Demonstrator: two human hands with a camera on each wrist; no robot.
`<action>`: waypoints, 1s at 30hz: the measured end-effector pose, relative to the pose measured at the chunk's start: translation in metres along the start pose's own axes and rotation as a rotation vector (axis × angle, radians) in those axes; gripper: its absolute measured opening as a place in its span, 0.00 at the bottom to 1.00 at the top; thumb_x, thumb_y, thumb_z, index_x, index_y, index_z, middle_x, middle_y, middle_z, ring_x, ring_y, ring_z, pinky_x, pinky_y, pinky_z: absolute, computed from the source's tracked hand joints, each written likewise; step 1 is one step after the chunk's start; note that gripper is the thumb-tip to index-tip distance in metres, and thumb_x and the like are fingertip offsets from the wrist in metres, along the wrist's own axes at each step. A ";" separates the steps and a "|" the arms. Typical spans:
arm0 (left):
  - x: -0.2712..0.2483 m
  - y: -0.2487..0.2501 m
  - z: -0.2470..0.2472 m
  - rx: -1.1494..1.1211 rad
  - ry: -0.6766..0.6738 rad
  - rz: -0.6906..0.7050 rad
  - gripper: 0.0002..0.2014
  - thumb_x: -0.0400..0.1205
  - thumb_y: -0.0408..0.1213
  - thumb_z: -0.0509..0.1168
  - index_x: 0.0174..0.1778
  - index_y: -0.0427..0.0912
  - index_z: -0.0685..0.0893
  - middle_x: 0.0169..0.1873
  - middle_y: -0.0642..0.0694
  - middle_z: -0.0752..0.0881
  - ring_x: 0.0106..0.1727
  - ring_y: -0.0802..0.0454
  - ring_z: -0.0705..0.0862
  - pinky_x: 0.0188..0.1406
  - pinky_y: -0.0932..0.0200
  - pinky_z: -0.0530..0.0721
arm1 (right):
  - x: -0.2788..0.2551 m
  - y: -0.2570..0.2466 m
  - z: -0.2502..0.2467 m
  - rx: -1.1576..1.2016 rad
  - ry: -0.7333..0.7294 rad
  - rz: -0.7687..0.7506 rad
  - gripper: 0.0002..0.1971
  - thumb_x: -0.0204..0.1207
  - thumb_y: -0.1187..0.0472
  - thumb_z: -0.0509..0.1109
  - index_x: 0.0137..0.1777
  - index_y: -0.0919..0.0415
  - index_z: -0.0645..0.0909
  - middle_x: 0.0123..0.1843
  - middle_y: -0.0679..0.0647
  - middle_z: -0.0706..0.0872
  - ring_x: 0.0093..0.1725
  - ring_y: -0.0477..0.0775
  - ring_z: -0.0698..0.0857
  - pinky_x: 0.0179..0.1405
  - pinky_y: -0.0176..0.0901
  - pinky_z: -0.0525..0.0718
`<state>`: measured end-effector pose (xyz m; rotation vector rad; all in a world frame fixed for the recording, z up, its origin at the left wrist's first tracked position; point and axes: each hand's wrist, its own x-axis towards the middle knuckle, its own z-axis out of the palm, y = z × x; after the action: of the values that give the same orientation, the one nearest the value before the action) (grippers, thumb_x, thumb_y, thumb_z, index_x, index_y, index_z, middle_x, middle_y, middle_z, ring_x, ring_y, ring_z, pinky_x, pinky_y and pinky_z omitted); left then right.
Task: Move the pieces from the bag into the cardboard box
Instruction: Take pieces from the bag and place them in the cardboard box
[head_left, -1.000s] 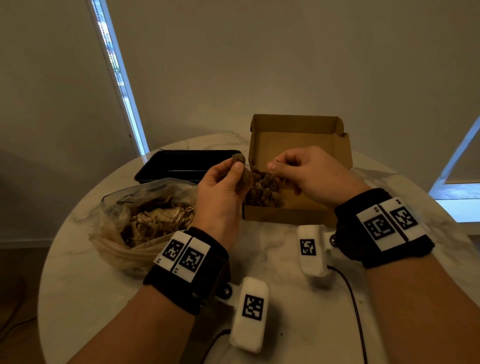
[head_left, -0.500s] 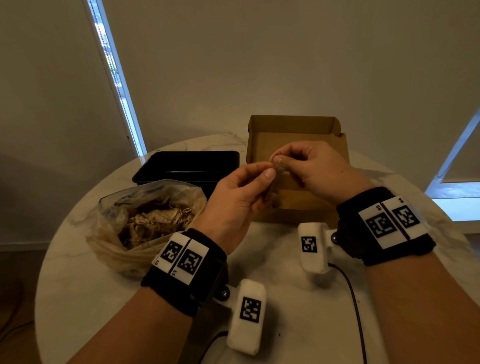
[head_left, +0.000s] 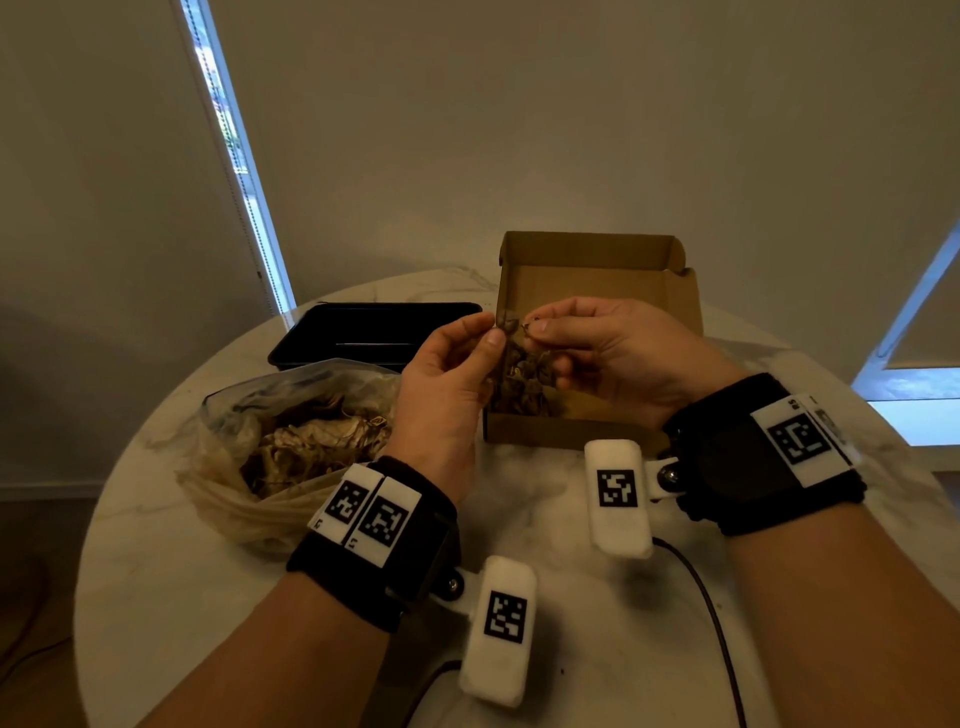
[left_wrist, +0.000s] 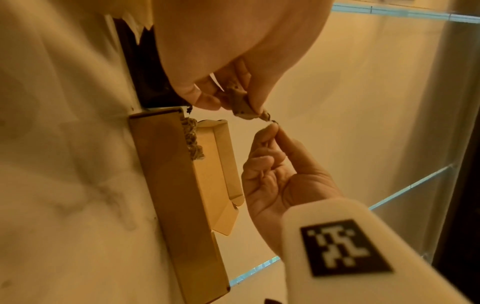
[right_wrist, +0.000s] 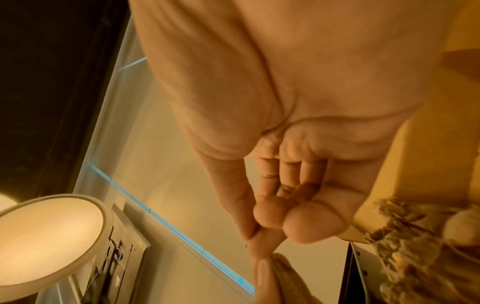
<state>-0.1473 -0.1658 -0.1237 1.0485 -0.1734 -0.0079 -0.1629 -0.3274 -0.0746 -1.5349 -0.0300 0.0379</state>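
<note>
Above the near left part of the open cardboard box (head_left: 597, 270) my two hands meet. My left hand (head_left: 493, 332) pinches a small brown piece (head_left: 506, 326) between thumb and finger, plainly seen in the left wrist view as the piece (left_wrist: 240, 105). My right hand (head_left: 535, 327) pinches a tiny dark bit (left_wrist: 274, 122) at that piece's end, its other fingers curled. A heap of brown pieces (head_left: 524, 384) lies in the box's left side. The clear plastic bag (head_left: 291, 441), open and holding more pieces, lies on the table left of my left wrist.
A black plastic tray (head_left: 363, 332) stands behind the bag, left of the box. The round marble table (head_left: 597, 623) carries a black cable (head_left: 711, 613) near its front. Bright window strips run along the walls at left and right.
My hands drew together over the box, then eased slightly apart. The right fingertips now pinch the end of the piece that my left hand keeps holding.
</note>
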 end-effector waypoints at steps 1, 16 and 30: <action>0.000 0.000 0.000 0.024 0.007 0.021 0.11 0.84 0.29 0.69 0.61 0.41 0.86 0.50 0.48 0.92 0.46 0.59 0.91 0.41 0.68 0.86 | 0.000 0.000 0.002 -0.020 -0.001 -0.001 0.08 0.78 0.64 0.76 0.55 0.61 0.88 0.44 0.55 0.92 0.32 0.44 0.83 0.33 0.36 0.84; 0.005 -0.007 -0.006 0.298 0.083 -0.029 0.09 0.85 0.35 0.71 0.60 0.44 0.90 0.52 0.46 0.93 0.51 0.55 0.92 0.40 0.69 0.87 | -0.004 -0.007 -0.009 -0.716 0.225 -0.082 0.03 0.79 0.58 0.77 0.45 0.50 0.87 0.44 0.47 0.87 0.42 0.44 0.84 0.41 0.39 0.80; 0.013 -0.026 -0.011 0.559 0.021 -0.250 0.19 0.82 0.25 0.67 0.67 0.45 0.83 0.55 0.42 0.90 0.54 0.48 0.88 0.42 0.60 0.81 | 0.007 -0.001 0.006 -1.072 0.113 0.132 0.06 0.79 0.59 0.78 0.48 0.46 0.85 0.49 0.48 0.89 0.50 0.50 0.87 0.43 0.41 0.80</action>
<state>-0.1312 -0.1707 -0.1498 1.6229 -0.0205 -0.1833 -0.1558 -0.3210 -0.0733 -2.6070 0.1674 0.0423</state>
